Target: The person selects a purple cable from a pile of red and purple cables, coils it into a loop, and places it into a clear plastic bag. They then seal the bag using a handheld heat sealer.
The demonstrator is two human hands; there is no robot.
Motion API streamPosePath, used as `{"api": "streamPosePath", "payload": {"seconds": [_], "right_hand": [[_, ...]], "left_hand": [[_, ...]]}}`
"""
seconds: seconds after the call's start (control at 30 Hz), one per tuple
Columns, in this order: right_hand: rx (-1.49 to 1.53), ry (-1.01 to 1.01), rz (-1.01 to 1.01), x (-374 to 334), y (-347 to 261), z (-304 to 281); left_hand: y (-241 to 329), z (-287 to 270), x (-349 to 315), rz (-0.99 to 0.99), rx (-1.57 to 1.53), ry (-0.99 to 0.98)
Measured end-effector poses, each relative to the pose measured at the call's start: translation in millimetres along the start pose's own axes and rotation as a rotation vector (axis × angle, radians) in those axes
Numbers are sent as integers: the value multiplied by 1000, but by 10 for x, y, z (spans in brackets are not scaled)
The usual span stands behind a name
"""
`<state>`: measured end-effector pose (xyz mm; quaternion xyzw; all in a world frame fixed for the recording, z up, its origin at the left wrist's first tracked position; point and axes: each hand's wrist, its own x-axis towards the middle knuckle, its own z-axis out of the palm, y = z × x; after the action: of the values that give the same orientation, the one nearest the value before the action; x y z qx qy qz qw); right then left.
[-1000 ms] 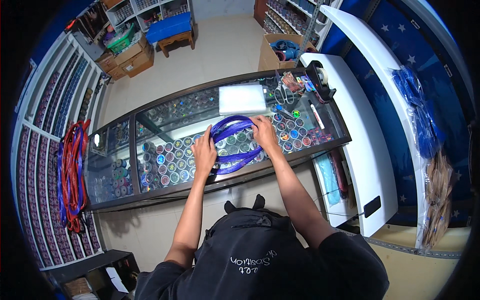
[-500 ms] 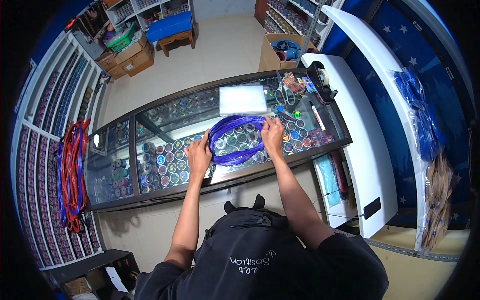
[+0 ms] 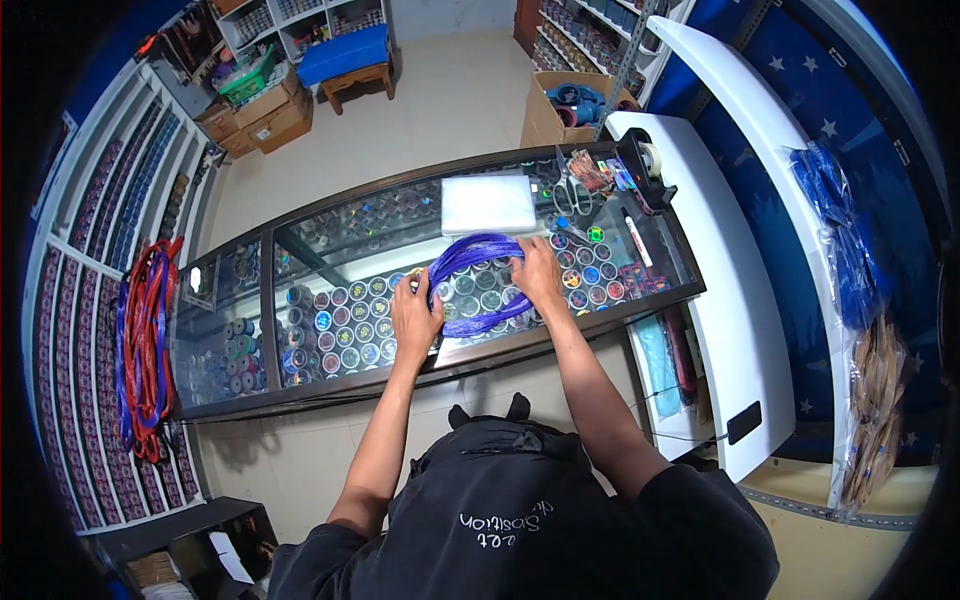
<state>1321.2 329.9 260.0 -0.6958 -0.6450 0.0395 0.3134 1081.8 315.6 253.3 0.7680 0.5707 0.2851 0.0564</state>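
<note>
A loop-shaped coil of shiny purple cord rests on the glass-topped display counter. My left hand closes on its left side, fingers curled at the strands. At the upper right of the coil, my right hand grips the cord, its thumb on the inner side. Through the middle of the loop, round-lidded containers show beneath the glass. Just beyond the coil lies a stack of clear plastic sleeves.
Scissors, a marker and a tape dispenser occupy the counter's right end. Red and purple cord hanks hang at the left shelves. A phone lies on the white surface at right. Beyond the counter stands a cardboard box.
My left hand has shifted right and its fingers have closed on the coil. The coil's left side has moved inward, making the loop narrower. My right hand has moved slightly left.
</note>
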Motion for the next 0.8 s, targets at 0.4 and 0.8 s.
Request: {"api": "streamPosePath", "payload": {"seconds": [0.4,0.8], "right_hand": [[-133,-94,111,56,58,112],[31,24,91,62,129,100]], "left_hand": [[-142,65,162,-39,42,-94],[-168,116,154,33,5,9]]}}
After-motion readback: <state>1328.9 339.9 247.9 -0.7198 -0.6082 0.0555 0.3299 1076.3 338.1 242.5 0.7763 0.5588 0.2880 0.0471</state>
